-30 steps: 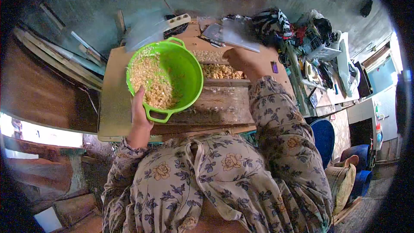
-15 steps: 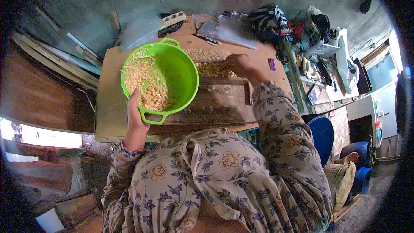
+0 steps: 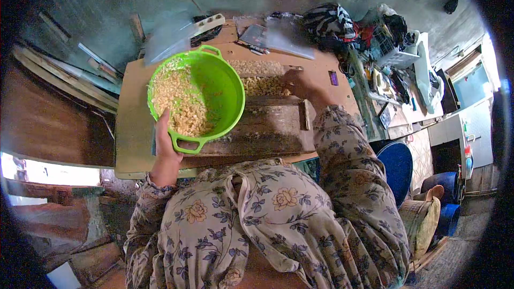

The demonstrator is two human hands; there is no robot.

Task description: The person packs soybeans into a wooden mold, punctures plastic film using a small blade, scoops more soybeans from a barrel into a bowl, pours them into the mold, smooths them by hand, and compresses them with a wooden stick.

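A green two-handled basin (image 3: 230, 109) is tilted over the left part of the table. Pale, crumbly, grain-like pieces (image 3: 187, 109) lie along its left side. My left hand (image 3: 167, 142) is closed on its near-left rim, with the thumb over the edge. My right hand (image 3: 301, 86) is bent downward at the right end of a narrow strip of similar pieces (image 3: 262, 85). Its fingertips are hidden, so I cannot tell whether they grip anything. A brown wooden board (image 3: 267, 126) with a raised right end lies just in front of that strip.
The tan table (image 3: 134, 155) carries clear plastic sheets (image 3: 289, 40), a white power strip (image 3: 209, 23) and a small purple packet (image 3: 333, 78). To the right stands a cluttered side table with a grey crate (image 3: 393, 56). Blue drums (image 3: 396, 171) stand on the floor beyond.
The whole view has shifted slightly. My left hand still holds the basin in the same tilt, and my right hand stays at the right end of the strip, its pose slightly altered.
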